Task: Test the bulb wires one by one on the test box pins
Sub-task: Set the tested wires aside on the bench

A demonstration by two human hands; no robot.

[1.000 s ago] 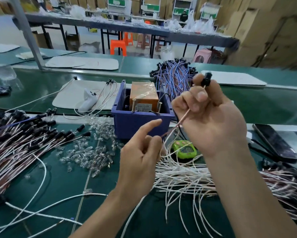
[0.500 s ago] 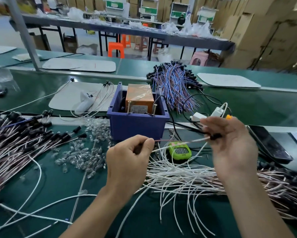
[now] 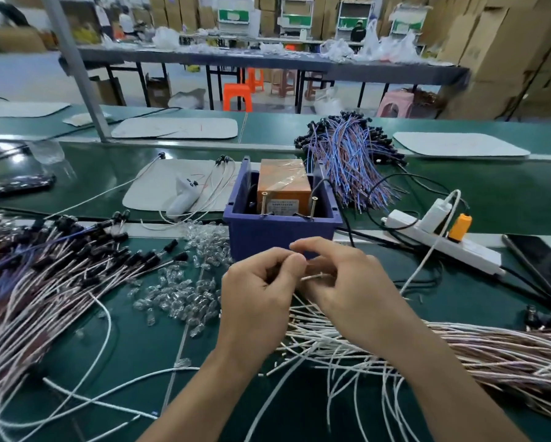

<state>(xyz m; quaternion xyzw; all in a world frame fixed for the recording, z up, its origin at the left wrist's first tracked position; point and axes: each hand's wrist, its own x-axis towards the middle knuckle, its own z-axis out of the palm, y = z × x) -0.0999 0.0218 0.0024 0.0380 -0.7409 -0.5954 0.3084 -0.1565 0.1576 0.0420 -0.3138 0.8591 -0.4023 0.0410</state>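
Bulb wire [image 3: 316,277] held between both hands, low over worktop [image 3: 478,301], just in front of test box [image 3: 283,232]; only short pale stretch shows. Left hand [image 3: 258,301] curled, thumb and forefinger pinching wire end. Right hand [image 3: 347,282] curled round wire from other side. Test box: blue bin holding orange unit, two upright pins [image 3: 264,204] at front, wire apart from them. Loose white wires [image 3: 331,341] beneath hands. Clear bulbs [image 3: 184,285] to left, power strip [image 3: 440,239] to right.
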